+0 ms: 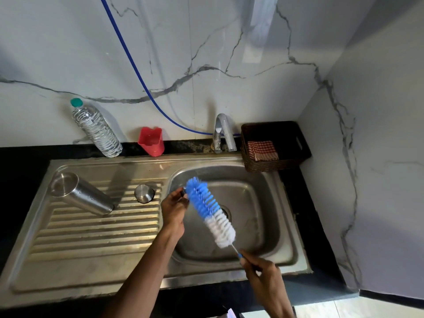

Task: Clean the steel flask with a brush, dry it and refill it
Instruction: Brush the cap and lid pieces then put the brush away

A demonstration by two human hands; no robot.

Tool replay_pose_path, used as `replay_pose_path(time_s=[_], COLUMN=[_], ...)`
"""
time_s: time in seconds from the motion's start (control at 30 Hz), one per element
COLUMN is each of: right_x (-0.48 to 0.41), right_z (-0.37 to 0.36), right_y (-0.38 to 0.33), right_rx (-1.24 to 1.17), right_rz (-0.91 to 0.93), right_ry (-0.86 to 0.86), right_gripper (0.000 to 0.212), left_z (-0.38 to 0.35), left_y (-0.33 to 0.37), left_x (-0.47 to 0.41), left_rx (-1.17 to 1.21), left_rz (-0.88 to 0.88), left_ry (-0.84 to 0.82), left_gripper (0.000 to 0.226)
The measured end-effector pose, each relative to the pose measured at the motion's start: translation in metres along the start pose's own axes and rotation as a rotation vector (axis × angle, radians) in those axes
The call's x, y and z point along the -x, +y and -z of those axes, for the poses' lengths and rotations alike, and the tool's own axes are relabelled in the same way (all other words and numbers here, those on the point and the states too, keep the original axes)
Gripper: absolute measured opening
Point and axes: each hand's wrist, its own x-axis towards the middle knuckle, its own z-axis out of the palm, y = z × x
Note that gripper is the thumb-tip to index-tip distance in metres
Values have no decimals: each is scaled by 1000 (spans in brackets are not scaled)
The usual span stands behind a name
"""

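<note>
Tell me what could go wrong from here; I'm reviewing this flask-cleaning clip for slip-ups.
1. The flask stands mouth-down on the ribbed drainboard; a stray swing of the left hand might topple it.
2. The cap sits loose near the basin edge and could get knocked in.
3. The right hand holds the brush by its thin handle end; bristles may flick droplets toward the cloth.

Your brush (210, 211) had bristles in 2 colours: blue toward the tip, white nearer the handle. You also saw a silver flask (87, 196), a red cup (151, 141), a clear green-capped bottle (97, 131), a red-and-white checked cloth (262, 150) and a dark brown woven basket (286, 131).
</note>
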Motion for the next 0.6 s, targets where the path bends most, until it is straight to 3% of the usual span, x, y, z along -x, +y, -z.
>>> replay_pose_path(time_s=[0.33, 0.6], right_x=[-46, 0], right_z=[-4, 7], right_y=[-40, -8], right_rx=[-32, -64], right_rz=[60, 30], right_ry=[34, -28], right_gripper=[20, 26], left_z=[-11, -4], left_y=[-7, -2], left_x=[12, 1], left_rx=[-90, 53], left_rz=[-48, -59], left_ry=[-199, -105], left_gripper=[35, 29])
